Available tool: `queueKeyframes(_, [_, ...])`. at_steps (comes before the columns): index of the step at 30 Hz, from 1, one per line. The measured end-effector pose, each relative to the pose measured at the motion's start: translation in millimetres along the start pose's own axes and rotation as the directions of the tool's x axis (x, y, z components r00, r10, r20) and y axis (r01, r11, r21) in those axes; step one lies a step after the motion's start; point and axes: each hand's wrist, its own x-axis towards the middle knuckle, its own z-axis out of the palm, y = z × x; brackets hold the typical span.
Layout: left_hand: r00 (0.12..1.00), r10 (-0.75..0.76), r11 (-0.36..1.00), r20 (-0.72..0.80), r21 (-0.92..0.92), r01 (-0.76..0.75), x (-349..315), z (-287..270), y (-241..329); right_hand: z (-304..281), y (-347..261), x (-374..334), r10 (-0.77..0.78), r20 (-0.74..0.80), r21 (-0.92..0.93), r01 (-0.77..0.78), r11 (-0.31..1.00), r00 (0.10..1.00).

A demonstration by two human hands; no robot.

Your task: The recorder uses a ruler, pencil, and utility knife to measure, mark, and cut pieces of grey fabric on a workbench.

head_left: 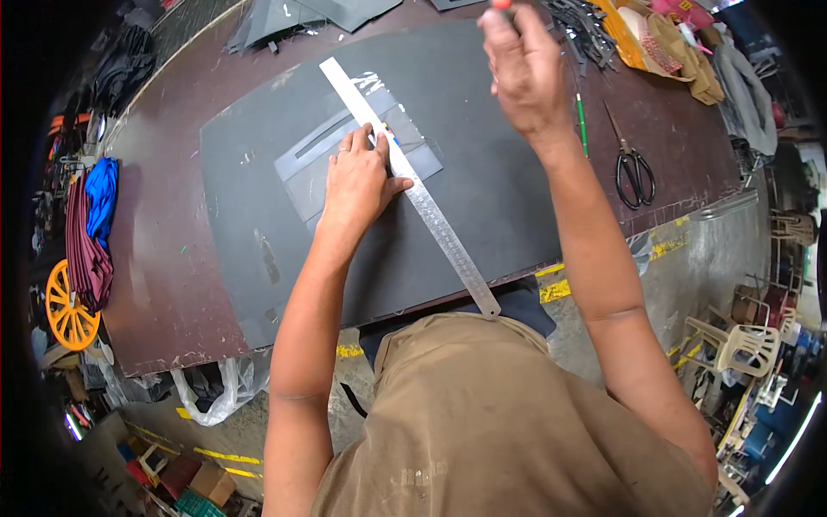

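Observation:
My left hand (355, 179) presses a long metal ruler (437, 226), fingertips and thumb on it. The ruler lies slantwise across a flat dark grey piece (301, 183) with a long narrow slot, and its lower end reaches the table's near edge. Clear film shows at the piece's upper right. Beneath everything is a large dark sheet (482, 207). Raised over the sheet's far right part, my right hand (525, 82) is closed around a thing with a red end (502, 3); the rest of that thing is hidden by the fingers and the frame edge.
Black-handled scissors (635, 177) and a green pencil (582, 127) lie on the brown table (164, 250) to the right. Dark scraps (586, 30) and a yellow bag (618, 34) are at the far right, grey sheets (293, 19) at the far side. A plastic chair (745, 346) stands right.

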Motion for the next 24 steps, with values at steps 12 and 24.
queueKeyframes(12, [0.993,0.024,0.997,-0.117,-0.073,-0.032,-30.6,-5.3,23.9,-47.1,60.2,-100.1,0.065,0.12,-0.802,0.058,0.595,0.991])
queueKeyframes(24, [0.93,0.01,0.971,-0.368,-0.219,-0.098,-49.7,4.7,27.1,-119.0,-86.1,-268.6,0.53,0.386,-0.601,-0.229,0.765,0.755])
